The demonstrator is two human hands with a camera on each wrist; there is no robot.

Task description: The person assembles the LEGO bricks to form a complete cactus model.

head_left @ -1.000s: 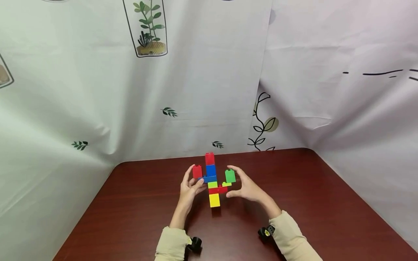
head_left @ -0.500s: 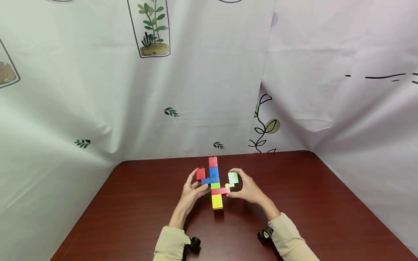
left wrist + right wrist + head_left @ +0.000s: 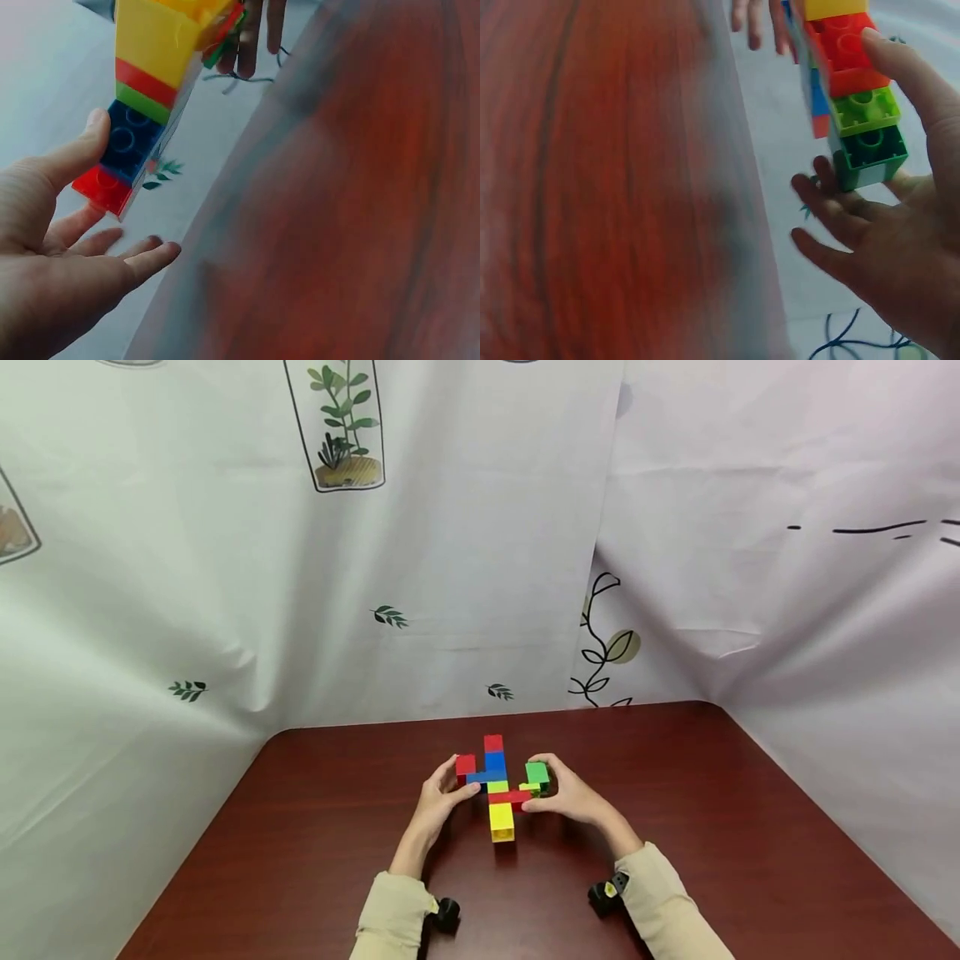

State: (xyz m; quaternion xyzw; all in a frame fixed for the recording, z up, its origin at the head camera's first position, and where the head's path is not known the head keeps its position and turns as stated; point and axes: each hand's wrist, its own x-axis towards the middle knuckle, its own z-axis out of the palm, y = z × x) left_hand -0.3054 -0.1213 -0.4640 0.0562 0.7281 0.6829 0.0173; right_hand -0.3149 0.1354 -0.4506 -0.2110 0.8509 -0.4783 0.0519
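Note:
A cactus-shaped build of toy building bricks is held above the table between both hands. Its column has a yellow brick (image 3: 502, 822) at the near end, then red, lime, blue and a red end brick (image 3: 493, 743). My left hand (image 3: 433, 802) pinches the left branch, its thumb on the blue brick (image 3: 131, 142) and a finger at the red brick (image 3: 103, 192). On the other side my right hand (image 3: 573, 797) pinches the right branch, thumb on the red brick (image 3: 844, 49), fingers by the green brick (image 3: 871, 157). The build leans away; the yellow brick's hollow underside shows.
The dark red wooden table (image 3: 300, 860) reaches back to a pale printed cloth (image 3: 465, 568) hanging behind and at the sides. A black wrist camera (image 3: 447, 916) sits at the left cuff, another wrist camera (image 3: 604, 897) at the right cuff.
The build's top has tipped away, and the yellow brick's underside has come into view. It has shifted slightly right, with both hands still around it. The right thumb has come onto the red brick.

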